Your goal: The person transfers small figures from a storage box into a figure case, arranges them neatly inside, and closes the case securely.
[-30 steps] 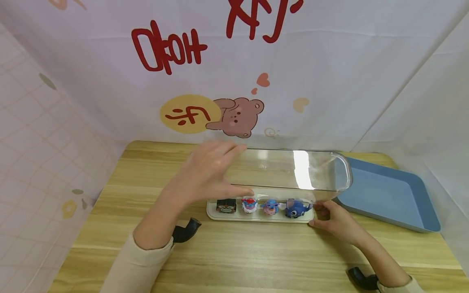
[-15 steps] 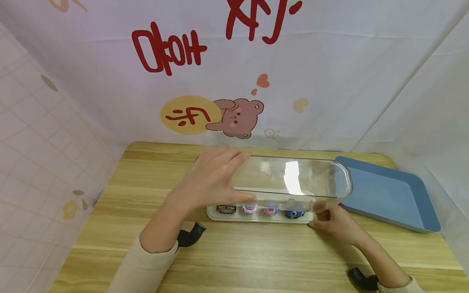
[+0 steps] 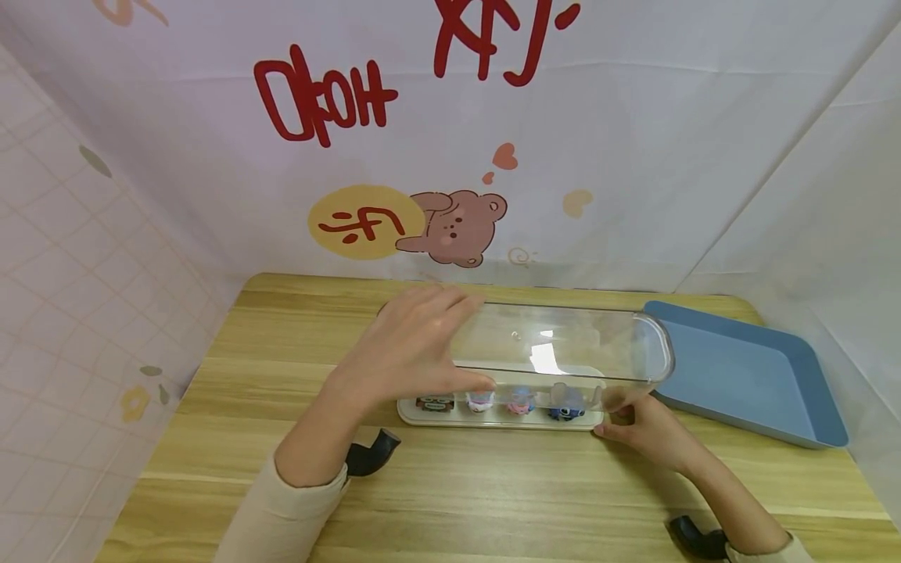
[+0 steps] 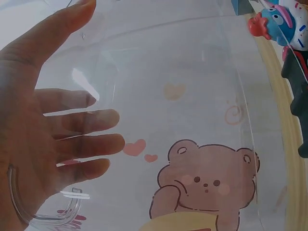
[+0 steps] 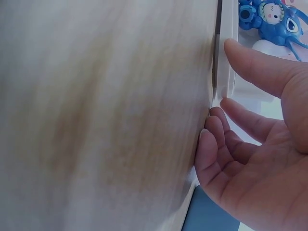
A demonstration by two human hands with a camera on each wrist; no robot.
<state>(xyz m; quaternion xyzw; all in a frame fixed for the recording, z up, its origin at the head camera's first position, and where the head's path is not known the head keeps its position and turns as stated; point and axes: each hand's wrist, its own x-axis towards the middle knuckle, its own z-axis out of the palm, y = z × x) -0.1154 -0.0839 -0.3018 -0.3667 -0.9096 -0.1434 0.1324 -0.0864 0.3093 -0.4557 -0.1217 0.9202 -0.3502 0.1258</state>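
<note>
A long clear plastic cover (image 3: 563, 340) is spanned by my left hand (image 3: 408, 348), thumb on the near side and fingers on the far side. It sits over a white display base (image 3: 493, 424), slightly off it as far as I can tell. On the base stand several small toy figures in a row, including a dark block-shaped one (image 3: 435, 403) at the left and a blue one (image 3: 565, 408) at the right. At the base's right end, my right hand (image 3: 647, 430) pinches the edge between thumb and fingers, as the right wrist view confirms for the white base (image 5: 229, 29).
A shallow blue tray (image 3: 746, 375) lies on the wooden table (image 3: 493, 493) at the right, close to the cover's end. Behind the table hangs a white cloth (image 3: 619, 141) printed with a bear. Black curved pieces (image 3: 373, 453) are attached at both wrists.
The clear cover has come down and toward me in my left hand, so the figures now show through its near wall. My right hand has stayed at the base's end.
</note>
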